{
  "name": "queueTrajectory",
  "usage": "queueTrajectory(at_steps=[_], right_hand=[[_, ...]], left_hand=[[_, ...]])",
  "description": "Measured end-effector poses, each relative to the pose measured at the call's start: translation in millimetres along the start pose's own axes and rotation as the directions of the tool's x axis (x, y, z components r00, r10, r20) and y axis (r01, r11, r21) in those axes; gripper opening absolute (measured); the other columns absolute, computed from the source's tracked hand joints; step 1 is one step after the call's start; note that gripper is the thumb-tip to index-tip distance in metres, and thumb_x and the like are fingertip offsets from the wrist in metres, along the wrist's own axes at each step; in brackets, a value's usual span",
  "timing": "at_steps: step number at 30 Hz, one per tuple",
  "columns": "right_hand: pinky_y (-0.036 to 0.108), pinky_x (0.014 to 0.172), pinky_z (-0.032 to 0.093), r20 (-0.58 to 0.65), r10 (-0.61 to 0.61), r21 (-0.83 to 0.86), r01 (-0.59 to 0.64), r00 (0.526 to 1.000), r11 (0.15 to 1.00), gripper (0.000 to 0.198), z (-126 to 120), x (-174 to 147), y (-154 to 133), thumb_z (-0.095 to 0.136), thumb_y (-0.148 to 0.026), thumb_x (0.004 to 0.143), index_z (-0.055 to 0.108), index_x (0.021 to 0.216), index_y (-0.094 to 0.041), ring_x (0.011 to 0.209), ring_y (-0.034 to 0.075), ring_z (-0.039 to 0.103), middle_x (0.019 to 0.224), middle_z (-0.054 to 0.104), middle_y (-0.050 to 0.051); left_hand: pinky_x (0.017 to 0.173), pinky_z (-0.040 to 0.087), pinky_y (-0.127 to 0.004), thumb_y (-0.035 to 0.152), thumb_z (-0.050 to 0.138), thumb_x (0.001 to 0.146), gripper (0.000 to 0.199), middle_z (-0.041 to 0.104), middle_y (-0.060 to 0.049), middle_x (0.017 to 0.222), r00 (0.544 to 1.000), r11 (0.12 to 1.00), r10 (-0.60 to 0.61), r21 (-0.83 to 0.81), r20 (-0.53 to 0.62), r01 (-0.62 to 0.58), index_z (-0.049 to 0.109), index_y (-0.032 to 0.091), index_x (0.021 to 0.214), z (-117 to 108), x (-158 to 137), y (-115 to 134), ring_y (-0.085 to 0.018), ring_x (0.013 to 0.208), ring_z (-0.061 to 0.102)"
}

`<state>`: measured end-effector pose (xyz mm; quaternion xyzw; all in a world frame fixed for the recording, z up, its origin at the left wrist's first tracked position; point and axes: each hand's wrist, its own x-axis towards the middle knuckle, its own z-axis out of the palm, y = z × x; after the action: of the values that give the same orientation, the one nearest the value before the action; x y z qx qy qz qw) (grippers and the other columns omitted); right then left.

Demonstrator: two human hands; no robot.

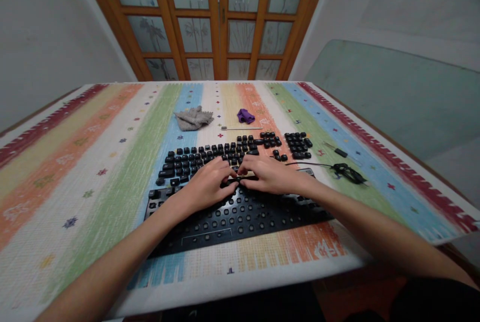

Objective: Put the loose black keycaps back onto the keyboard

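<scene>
In the head view, the mostly stripped black keyboard (225,214) lies beneath our left fingers (228,191) and right fingers (249,163), which bend toward each other; we cannot tell whether they pinch anything. Beyond them lie loose black keycaps (168,173), then a thin brush (242,128), a gray cloth (194,118) and a purple cloth (245,116); to their right, a bundled cable (348,173).

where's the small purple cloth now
In the head view, the crumpled purple cloth lies right of the crumpled grey cloth, just beyond the thin pale-handled brush.
</scene>
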<state>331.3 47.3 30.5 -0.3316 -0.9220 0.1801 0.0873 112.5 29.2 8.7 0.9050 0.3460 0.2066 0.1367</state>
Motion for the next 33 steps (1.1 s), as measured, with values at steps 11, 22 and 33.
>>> queueTrajectory(at_steps=[11, 22, 33], right_hand=[[0.03, 0.067, 0.042, -0.009, -0.076, -0.229, 0.072, 0.997, 0.971, 0.021, 5.8, -10.8, -7.6, 0.054, -0.026, 0.097, 0.066, 0.106, -0.012, 0.076, 0.017, 0.056, 0.103, 0.061, 0.011], [0.028, 0.06, 0.035, -0.031, -0.098, -0.305, 0.084, 0.995, 0.949, 0.024, 7.3, -12.6, -6.7, 0.053, -0.029, 0.098, 0.066, 0.107, -0.012, 0.073, 0.016, 0.054, 0.101, 0.062, 0.01], [0.029, 0.061, 0.034, -0.046, -0.105, -0.293, 0.087, 0.993, 0.952, 0.022, 11.4, -12.4, -6.0, 0.051, -0.027, 0.098, 0.066, 0.104, -0.011, 0.071, 0.016, 0.053, 0.099, 0.062, 0.011]], left_hand=[[0.075, 0.043, -0.034, 0.029, 0.055, 0.093, 0.021, 0.059, -0.005, 0.082, 0.999, 1.0, 0.021, -0.01, 0.031, -0.021, 0.069, 0.017, 0.103, -0.2, 0.3, 2.1, -0.021, 0.085, 0.05], [0.074, 0.044, -0.033, 0.025, 0.058, 0.093, 0.018, 0.06, -0.005, 0.082, 0.999, 0.999, 0.027, 0.016, 0.042, -0.027, 0.07, 0.015, 0.102, -0.2, 1.5, 3.0, -0.021, 0.084, 0.051], [0.075, 0.044, -0.034, 0.028, 0.054, 0.096, 0.021, 0.062, -0.005, 0.082, 0.998, 0.998, 0.038, 0.056, 0.057, -0.041, 0.071, 0.017, 0.104, 0.4, 1.7, 2.9, -0.021, 0.084, 0.052]])
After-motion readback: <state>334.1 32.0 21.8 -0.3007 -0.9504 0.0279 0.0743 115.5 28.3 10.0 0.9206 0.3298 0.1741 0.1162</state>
